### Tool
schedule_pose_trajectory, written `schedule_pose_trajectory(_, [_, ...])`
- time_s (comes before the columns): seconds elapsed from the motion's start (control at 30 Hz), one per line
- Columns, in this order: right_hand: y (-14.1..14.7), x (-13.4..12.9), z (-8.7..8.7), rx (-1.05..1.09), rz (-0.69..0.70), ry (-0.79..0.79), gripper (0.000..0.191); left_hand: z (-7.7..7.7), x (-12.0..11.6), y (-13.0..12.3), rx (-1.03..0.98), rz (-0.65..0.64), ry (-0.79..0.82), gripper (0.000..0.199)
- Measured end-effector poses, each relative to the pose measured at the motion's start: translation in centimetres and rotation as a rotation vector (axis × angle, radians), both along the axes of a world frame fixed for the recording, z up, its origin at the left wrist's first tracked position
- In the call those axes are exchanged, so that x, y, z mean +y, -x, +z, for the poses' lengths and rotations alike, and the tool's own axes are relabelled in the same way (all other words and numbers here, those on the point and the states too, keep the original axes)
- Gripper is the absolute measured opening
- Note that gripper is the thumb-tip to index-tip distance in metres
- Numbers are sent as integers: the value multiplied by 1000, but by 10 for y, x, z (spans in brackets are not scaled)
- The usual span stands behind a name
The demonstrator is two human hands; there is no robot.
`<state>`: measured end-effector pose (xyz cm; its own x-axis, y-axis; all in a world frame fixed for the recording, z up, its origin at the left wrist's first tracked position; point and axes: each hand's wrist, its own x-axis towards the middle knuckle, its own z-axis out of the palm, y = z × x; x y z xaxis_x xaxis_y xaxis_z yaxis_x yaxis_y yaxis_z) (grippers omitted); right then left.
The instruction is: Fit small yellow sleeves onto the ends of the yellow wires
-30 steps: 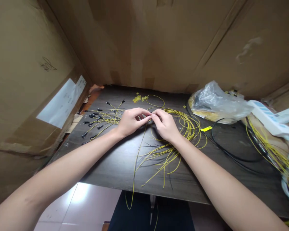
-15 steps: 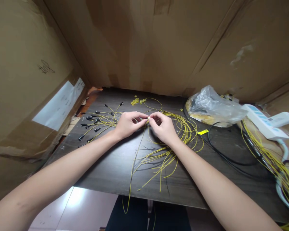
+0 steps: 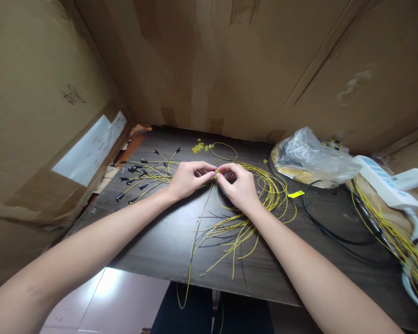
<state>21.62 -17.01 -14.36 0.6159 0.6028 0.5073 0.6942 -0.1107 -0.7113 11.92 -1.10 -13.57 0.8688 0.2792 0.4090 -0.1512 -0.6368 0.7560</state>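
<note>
My left hand (image 3: 191, 178) and my right hand (image 3: 239, 185) meet fingertip to fingertip above the dark table. Between their pinched fingers is a small yellow piece (image 3: 216, 171), too small to make out fully. A thin yellow wire (image 3: 191, 250) hangs down from the fingers and loops over the front edge. Coiled yellow wires (image 3: 273, 190) lie beside and under my right hand, their loose ends spread toward me. Wires with black connectors (image 3: 141, 174) fan out left of my left hand. Several small yellow pieces (image 3: 198, 147) lie behind the hands.
Cardboard walls (image 3: 181, 69) stand behind and at the left of the table (image 3: 153, 241). On the right are a clear plastic bag (image 3: 313, 157), a white power strip (image 3: 386, 183), black cables (image 3: 329, 234), a yellow tag (image 3: 296, 194) and a bundle of yellow wires (image 3: 383, 222).
The view has shifted slightly. Both hands stay together in nearly the same place, and the small piece between the fingertips now shows more yellow.
</note>
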Motion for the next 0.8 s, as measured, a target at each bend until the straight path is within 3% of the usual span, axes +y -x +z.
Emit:
schedule_pose_trajectory(0.27, [0, -1, 1, -66, -20, 0, 6, -1, 2, -1, -20, 11, -3, 15])
schedule_pose_trajectory(0.8, [-3, 1, -3, -106, 12, 0, 18, -2, 5, 0, -138, -55, -134, 18])
